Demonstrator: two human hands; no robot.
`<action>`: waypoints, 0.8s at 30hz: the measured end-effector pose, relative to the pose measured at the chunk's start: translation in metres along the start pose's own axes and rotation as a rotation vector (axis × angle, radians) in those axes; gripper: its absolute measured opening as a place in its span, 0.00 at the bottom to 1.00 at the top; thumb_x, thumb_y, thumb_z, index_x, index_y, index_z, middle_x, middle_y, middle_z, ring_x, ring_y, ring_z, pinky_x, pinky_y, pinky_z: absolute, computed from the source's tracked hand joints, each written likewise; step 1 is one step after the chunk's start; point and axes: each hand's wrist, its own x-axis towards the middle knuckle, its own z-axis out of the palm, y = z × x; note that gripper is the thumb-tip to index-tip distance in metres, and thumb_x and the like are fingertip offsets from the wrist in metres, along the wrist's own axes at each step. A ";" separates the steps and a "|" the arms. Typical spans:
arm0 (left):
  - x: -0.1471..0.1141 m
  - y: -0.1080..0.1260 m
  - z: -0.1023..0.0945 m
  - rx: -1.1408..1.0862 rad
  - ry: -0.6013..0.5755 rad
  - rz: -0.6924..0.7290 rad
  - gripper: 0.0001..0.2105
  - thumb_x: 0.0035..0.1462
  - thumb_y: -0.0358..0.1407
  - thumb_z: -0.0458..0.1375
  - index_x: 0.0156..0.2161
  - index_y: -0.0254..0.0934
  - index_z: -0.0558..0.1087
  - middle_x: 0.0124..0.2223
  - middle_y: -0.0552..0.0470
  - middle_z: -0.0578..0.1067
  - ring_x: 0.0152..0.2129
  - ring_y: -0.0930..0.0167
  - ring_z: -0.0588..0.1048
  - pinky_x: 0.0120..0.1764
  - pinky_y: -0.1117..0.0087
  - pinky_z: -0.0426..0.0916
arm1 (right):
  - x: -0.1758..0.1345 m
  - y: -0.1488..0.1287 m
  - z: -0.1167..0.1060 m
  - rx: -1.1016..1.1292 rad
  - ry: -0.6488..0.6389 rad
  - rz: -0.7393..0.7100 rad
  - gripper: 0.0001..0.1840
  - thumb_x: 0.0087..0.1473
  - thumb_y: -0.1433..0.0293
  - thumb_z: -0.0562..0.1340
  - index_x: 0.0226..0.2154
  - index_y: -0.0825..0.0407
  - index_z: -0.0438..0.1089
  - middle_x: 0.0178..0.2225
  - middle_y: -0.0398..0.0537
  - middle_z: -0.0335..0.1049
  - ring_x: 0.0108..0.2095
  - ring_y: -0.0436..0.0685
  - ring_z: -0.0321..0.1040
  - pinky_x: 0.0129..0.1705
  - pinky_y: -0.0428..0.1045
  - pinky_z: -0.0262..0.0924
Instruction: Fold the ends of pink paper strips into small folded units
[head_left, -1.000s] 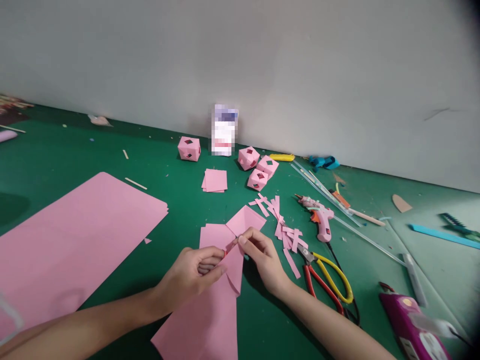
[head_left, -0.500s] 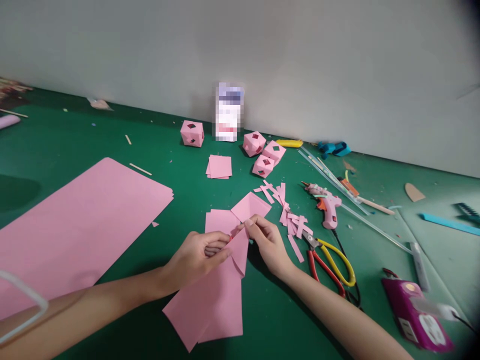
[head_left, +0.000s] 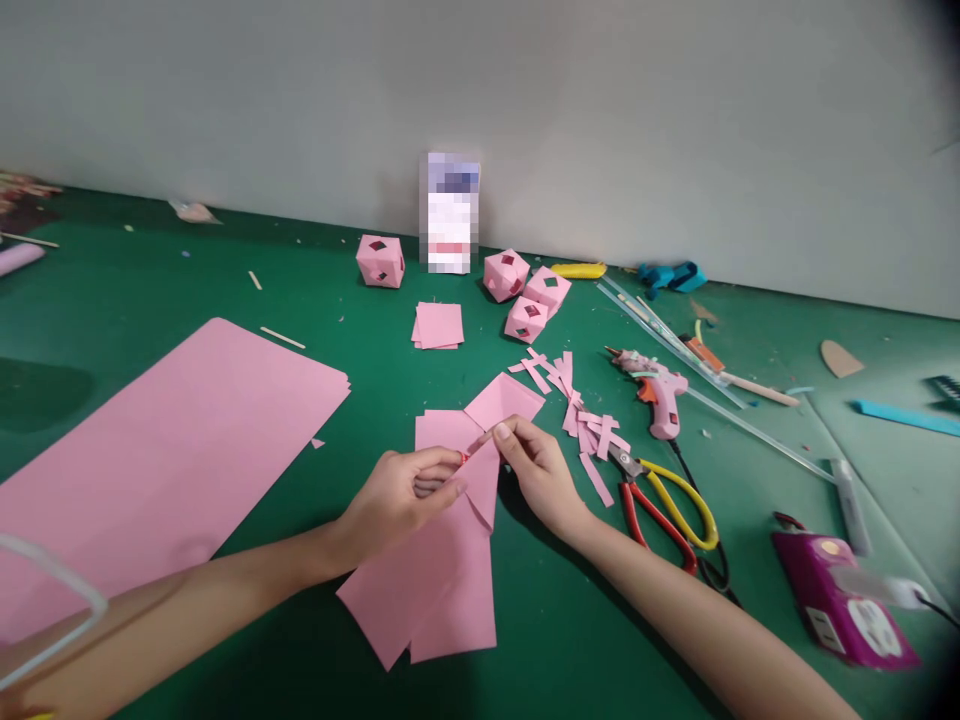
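Left hand [head_left: 397, 495] and right hand [head_left: 538, 470] gripped a folded pink paper piece [head_left: 484, 486]

The left fingers were curled, thumb nearly closed against them at the piece's left side; the right thumb and forefinger pinched its raised edge. It lay over overlapping flat pink paper sheets [head_left: 450, 580], near narrow pink paper strips [head_left: 571, 412].

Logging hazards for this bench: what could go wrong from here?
The folded pink paper, held between the left hand and right hand, could crease or tear. The right hand, close to the loose pink paper strips, might scatter them. The hot-glue gun lies near those strips; if hot, which I can't tell, it could burn skin.
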 end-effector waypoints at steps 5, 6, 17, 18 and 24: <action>0.002 -0.002 0.000 -0.020 0.017 -0.022 0.13 0.58 0.39 0.64 0.46 0.35 0.79 0.41 0.47 0.85 0.38 0.63 0.84 0.40 0.70 0.79 | -0.002 0.000 0.001 -0.053 0.022 -0.024 0.22 0.64 0.52 0.57 0.32 0.51 0.72 0.22 0.41 0.62 0.25 0.52 0.60 0.28 0.47 0.55; 0.002 -0.002 0.000 -0.017 0.017 -0.021 0.12 0.58 0.39 0.64 0.45 0.35 0.79 0.41 0.47 0.85 0.38 0.63 0.84 0.41 0.70 0.79 | -0.002 0.000 0.002 -0.065 0.026 -0.028 0.22 0.64 0.52 0.57 0.32 0.51 0.72 0.23 0.41 0.62 0.25 0.52 0.59 0.28 0.47 0.54; 0.007 0.002 -0.003 -0.006 0.029 -0.037 0.12 0.52 0.38 0.65 0.40 0.33 0.78 0.35 0.46 0.84 0.34 0.61 0.83 0.39 0.65 0.78 | 0.000 -0.001 0.011 -0.033 0.122 -0.006 0.21 0.62 0.54 0.58 0.27 0.52 0.72 0.22 0.40 0.59 0.24 0.51 0.55 0.28 0.47 0.50; 0.008 0.002 -0.004 -0.007 0.035 -0.033 0.12 0.51 0.38 0.66 0.40 0.33 0.78 0.34 0.46 0.84 0.33 0.62 0.83 0.39 0.65 0.77 | 0.000 0.000 0.014 -0.037 0.142 -0.012 0.21 0.62 0.54 0.58 0.28 0.52 0.72 0.21 0.39 0.59 0.24 0.51 0.54 0.28 0.47 0.50; 0.010 0.003 -0.010 0.018 0.046 -0.013 0.14 0.53 0.40 0.65 0.42 0.33 0.76 0.34 0.45 0.83 0.33 0.62 0.82 0.37 0.66 0.75 | 0.000 0.002 0.024 -0.005 0.251 -0.042 0.24 0.61 0.51 0.58 0.23 0.50 0.63 0.21 0.39 0.59 0.22 0.51 0.57 0.27 0.47 0.53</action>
